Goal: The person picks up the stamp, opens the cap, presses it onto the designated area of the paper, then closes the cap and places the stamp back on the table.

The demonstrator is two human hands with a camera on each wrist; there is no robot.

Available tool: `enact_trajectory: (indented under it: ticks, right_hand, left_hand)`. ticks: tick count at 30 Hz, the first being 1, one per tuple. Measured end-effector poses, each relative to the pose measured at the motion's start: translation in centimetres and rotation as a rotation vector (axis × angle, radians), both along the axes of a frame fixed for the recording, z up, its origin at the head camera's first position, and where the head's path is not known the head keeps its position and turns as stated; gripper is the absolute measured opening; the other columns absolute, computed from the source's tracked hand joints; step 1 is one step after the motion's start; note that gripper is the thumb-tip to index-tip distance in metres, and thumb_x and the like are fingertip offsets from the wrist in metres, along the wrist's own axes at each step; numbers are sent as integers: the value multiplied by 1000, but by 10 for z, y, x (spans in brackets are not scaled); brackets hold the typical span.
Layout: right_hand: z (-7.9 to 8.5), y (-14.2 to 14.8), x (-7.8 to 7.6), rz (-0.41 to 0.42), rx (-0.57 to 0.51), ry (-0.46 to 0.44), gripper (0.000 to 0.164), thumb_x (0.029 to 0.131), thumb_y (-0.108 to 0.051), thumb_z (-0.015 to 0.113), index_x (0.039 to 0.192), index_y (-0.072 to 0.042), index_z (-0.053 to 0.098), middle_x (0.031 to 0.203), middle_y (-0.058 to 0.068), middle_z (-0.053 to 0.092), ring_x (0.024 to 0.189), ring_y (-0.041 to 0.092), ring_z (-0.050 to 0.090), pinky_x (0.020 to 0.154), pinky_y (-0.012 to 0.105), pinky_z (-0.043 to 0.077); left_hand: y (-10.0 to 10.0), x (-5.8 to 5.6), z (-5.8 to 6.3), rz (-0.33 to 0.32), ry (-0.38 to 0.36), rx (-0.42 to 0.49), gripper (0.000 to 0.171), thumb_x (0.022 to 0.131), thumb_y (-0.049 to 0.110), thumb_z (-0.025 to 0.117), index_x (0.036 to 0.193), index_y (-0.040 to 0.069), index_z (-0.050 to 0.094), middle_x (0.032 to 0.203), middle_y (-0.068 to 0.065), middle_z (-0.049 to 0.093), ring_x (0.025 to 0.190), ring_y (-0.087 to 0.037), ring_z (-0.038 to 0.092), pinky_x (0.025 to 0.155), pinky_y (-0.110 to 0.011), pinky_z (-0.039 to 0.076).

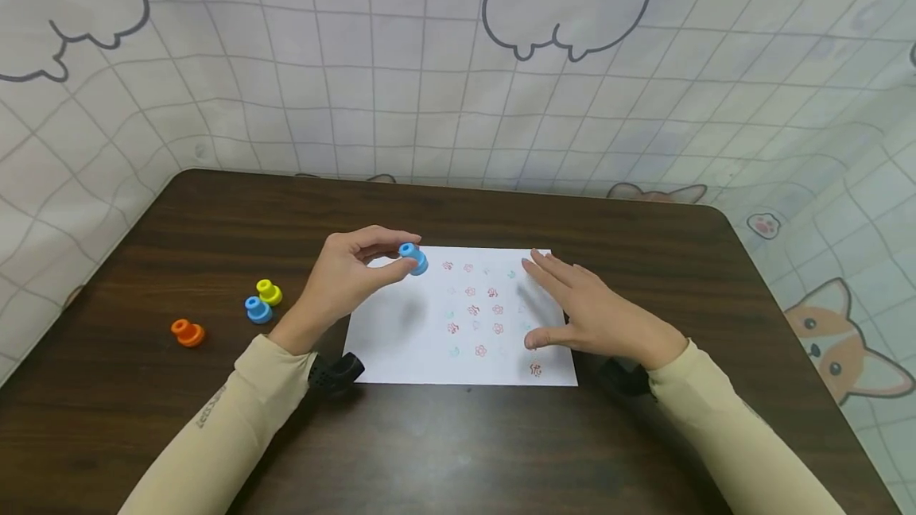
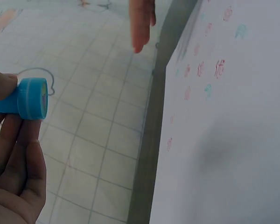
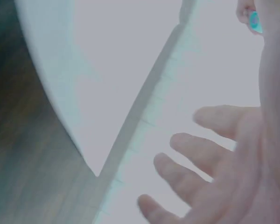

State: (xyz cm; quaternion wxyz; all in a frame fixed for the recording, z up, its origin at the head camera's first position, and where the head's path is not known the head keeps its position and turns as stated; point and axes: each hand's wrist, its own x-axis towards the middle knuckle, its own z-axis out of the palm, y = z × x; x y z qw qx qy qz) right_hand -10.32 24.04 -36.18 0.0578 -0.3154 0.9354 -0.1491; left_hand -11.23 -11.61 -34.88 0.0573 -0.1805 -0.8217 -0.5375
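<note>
My left hand (image 1: 352, 272) pinches a blue stamp (image 1: 413, 258) between thumb and fingers above the far left part of a white sheet of paper (image 1: 393, 332). In the left wrist view the blue stamp (image 2: 32, 99) lies sideways in the fingers, its wide end facing right. Over the paper's right side hangs my right hand (image 1: 583, 308), fingers spread and holding nothing. The right wrist view shows those fingers (image 3: 191, 149) straight and apart. Rows of small red and teal prints (image 1: 472, 310) cover the paper's middle and right.
Left of the paper on the dark wooden table (image 1: 458, 451) stand a yellow stamp (image 1: 269, 291), another blue stamp (image 1: 258, 310) and an orange stamp (image 1: 188, 333). A white grid-patterned curtain (image 1: 401, 62) with cartoon drawings hangs behind the table and along its sides.
</note>
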Motion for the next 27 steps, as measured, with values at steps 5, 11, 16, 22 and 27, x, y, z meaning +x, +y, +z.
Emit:
enact_trajectory:
  ticks: [5, 11, 16, 22, 27]
  right_hand:
    - [10, -7, 0, -53, -123, 63, 93, 87, -55, 78, 162, -18, 36, 168, 10, 36, 152, 38, 41, 120, 65, 37]
    - [16, -18, 1, -100, -337, 134, 72, 90, -39, 81, 152, -19, 51, 154, 2, 55, 129, 23, 60, 94, 45, 58]
    - [14, -23, 3, -131, -508, 146, 55, 92, -25, 79, 144, -22, 61, 135, -2, 68, 119, 19, 67, 97, 41, 58]
    - [16, -31, 8, -133, -744, 27, 41, 95, -12, 75, 135, -15, 66, 130, 2, 71, 115, 18, 69, 99, 25, 58]
    - [18, -36, 15, -152, -875, -116, 33, 97, -11, 71, 130, -11, 67, 127, 13, 70, 112, 15, 73, 97, 19, 58]
  left_hand:
    - [8, -2, 4, -38, 23, 26, 32, 90, 14, 81, 121, 10, 76, 117, -7, 77, 105, -18, 71, 106, -31, 57]
    - [18, -2, 11, -69, 32, 47, 35, 89, 14, 82, 124, 12, 76, 115, -6, 78, 106, -14, 69, 104, -24, 56]
    - [29, -1, 16, -87, 6, 115, 38, 88, 13, 83, 125, 9, 75, 116, -9, 79, 105, -15, 70, 104, -25, 57]
    - [36, 2, 15, -92, -2, 177, 30, 86, 10, 84, 115, 8, 78, 111, -10, 79, 98, -16, 71, 102, -27, 58]
    - [41, 4, 12, -110, -31, 193, 30, 85, 9, 85, 114, 10, 78, 110, -9, 79, 97, -17, 72, 100, -29, 59]
